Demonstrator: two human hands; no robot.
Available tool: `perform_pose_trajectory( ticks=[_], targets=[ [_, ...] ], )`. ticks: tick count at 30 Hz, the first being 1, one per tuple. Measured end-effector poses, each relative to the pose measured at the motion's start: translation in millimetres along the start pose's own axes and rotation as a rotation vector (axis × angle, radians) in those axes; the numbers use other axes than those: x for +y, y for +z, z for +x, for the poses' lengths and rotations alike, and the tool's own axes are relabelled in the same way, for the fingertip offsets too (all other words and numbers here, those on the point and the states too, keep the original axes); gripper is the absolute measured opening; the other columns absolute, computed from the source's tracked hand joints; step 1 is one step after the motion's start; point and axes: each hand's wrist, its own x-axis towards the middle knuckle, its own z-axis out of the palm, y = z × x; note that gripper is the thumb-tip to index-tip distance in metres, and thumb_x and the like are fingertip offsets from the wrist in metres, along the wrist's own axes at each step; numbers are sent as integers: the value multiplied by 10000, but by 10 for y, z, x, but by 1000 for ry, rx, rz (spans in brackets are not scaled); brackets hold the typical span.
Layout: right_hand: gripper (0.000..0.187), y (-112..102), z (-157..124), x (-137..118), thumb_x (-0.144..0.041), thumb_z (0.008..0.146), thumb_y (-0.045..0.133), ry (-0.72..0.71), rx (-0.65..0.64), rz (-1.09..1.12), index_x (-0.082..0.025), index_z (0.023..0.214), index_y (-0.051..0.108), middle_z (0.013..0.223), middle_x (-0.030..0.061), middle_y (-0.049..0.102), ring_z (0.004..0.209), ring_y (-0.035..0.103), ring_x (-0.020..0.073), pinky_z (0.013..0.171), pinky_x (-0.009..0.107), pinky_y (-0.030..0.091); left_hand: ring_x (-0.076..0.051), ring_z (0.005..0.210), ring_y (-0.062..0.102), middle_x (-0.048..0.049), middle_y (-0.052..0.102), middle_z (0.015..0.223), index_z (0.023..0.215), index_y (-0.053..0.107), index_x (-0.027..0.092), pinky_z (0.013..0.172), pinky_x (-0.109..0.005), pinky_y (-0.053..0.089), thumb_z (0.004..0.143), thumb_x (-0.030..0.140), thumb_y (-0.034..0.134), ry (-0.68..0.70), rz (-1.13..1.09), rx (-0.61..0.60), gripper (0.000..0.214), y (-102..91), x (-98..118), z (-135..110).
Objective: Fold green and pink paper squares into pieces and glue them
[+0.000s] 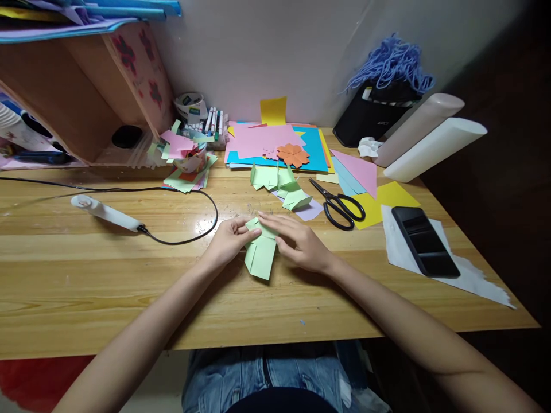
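A light green sheet of folded paper [262,259] is in front of me, just above the wooden table, with creases and flaps along its left side. My left hand [229,241] pinches its upper left part between thumb and fingers. My right hand [301,241] lies along its upper right edge, fingers stretched out over the top and thumb below. Behind the hands stand more folded green paper pieces [282,182], close to an orange paper flower [293,155]. Black-handled scissors [340,203] rest to the right of them, blades pointing to the back left.
A stack of coloured paper [318,150] lies against the wall. A phone [425,241] is on white paper at the right. On the left are a white corded device [105,212], its black cable, and a cup of paper scraps [191,159]. The table's front edge [275,343] is near my lap.
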Motion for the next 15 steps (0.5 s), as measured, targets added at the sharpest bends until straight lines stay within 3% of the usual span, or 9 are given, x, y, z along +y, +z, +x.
perform_pose_trajectory(
  ticks=[2, 4, 7, 15],
  targets=[
    [373, -8, 7, -8, -210, 841, 441, 135, 71, 171, -206, 1205, 520, 1262, 69, 528, 1149, 490, 198, 962, 397, 397, -158, 670, 633, -61, 699, 798, 991, 608, 126, 551, -216, 456, 627, 324, 716, -16, 60, 45, 428, 19, 24, -20],
    [285, -8, 14, 3, -299, 836, 478, 326, 129, 327, -193, 1068, 606, 1082, 75, 635, 943, 603, 193, 788, 346, 497, -145, 646, 632, -48, 698, 776, 945, 609, 134, 537, -208, 454, 644, 298, 703, -7, 101, 56, 355, 43, 43, -41],
    [246, -2, 30, 49, -373, 771, 572, 530, 120, 486, -145, 825, 646, 756, 52, 656, 605, 596, 135, 544, 263, 486, -145, 653, 638, -49, 695, 762, 907, 594, 130, 569, -220, 470, 656, 268, 693, 19, 125, 30, 303, 69, 44, -53],
    [244, -55, 81, 85, -377, 684, 659, 646, 213, 615, -140, 712, 608, 601, -2, 586, 488, 513, 78, 486, 223, 432, -170, 808, 639, -72, 668, 938, 895, 566, 133, 729, -290, 501, 565, 254, 751, 113, 138, 98, 397, 31, -47, 13]
  ],
)
